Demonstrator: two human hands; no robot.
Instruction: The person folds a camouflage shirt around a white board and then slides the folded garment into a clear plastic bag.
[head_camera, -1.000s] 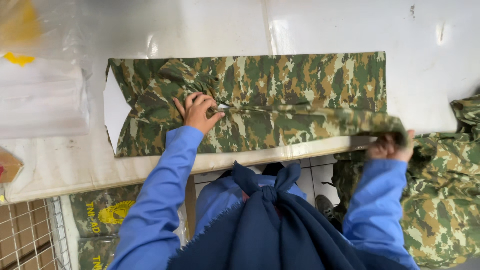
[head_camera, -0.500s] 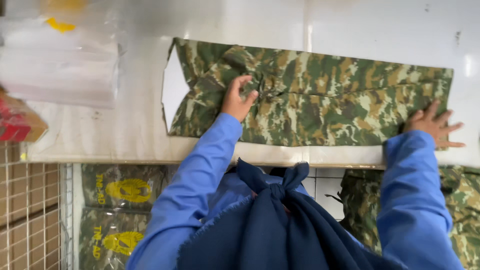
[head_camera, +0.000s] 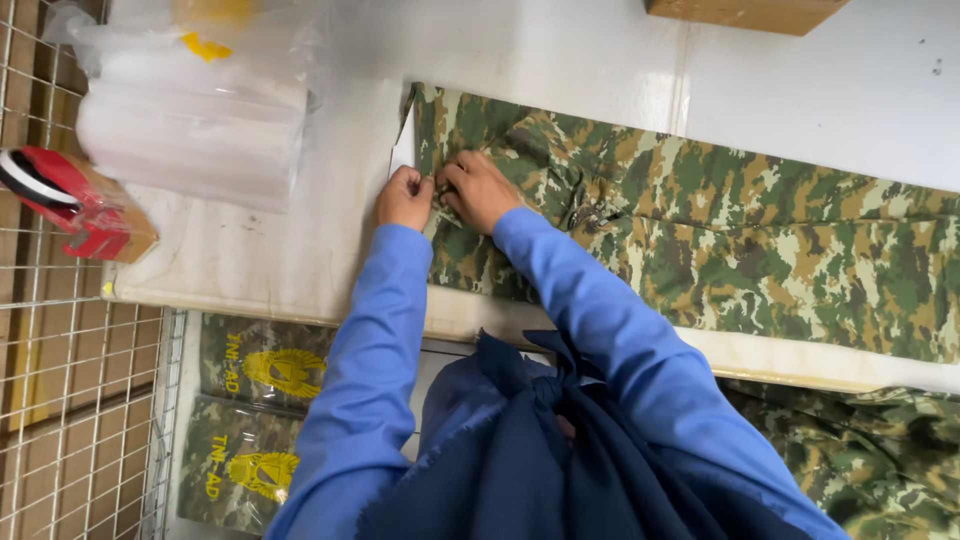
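A stack of clear bags (head_camera: 195, 130) sits at the table's (head_camera: 800, 90) left end; a red tape dispenser (head_camera: 75, 205) overhangs its corner.

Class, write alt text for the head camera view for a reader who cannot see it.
Both hands, left hand and right hand, grip the left end of a camouflage garment lying flat on a white table. A stack of clear plastic bags and a red tape dispenser lie to the left.

a white table (head_camera: 300, 250) carries a flat camouflage garment (head_camera: 700, 230), stacked clear plastic bags (head_camera: 190, 130) and a red tape dispenser (head_camera: 75, 205).
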